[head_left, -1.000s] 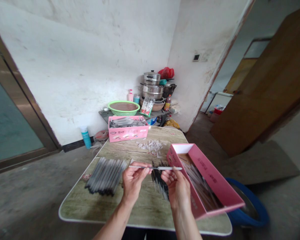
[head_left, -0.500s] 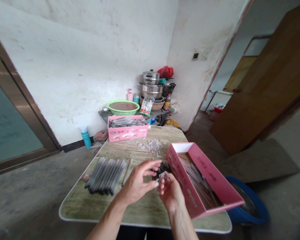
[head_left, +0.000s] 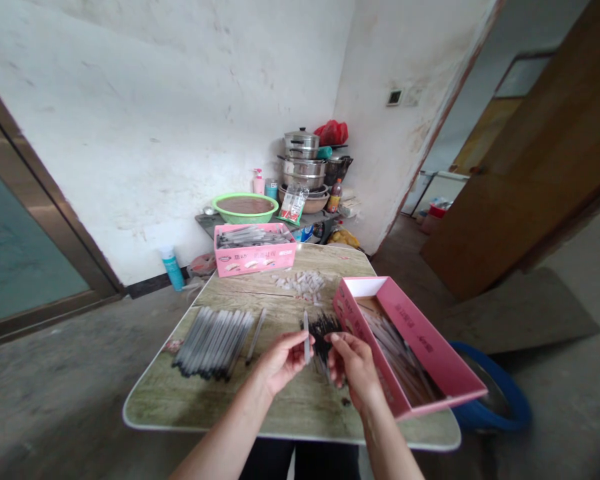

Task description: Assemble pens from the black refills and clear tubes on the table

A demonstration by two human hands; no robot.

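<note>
My left hand point(head_left: 285, 362) is closed on a translucent pen barrel point(head_left: 307, 337), held upright between thumb and fingers. To its right, my right hand point(head_left: 354, 365) has its fingers pinched together at a pile of black-tipped thin pen parts point(head_left: 325, 327); whatever they hold is too small to make out. Left of my hands lies a row of pens point(head_left: 213, 340), pale with black ends toward me. One single pen point(head_left: 257, 337) lies apart between that row and my left hand. Beyond the black parts is a scatter of small whitish pieces point(head_left: 303, 285).
An open pink box point(head_left: 370, 343) holding pale tubes stands close to my right hand. Another pink box point(head_left: 255, 261), full of pens, is at the table's far left. Behind stand a green basin point(head_left: 245, 208) and stacked pots point(head_left: 303, 170). The table's point(head_left: 220, 417) near edge is before me.
My hands have moved apart. The left, earlier with fingers spread, now grips the barrel upright. The right, earlier pinching a small whitish piece, has shifted right to the black parts.
</note>
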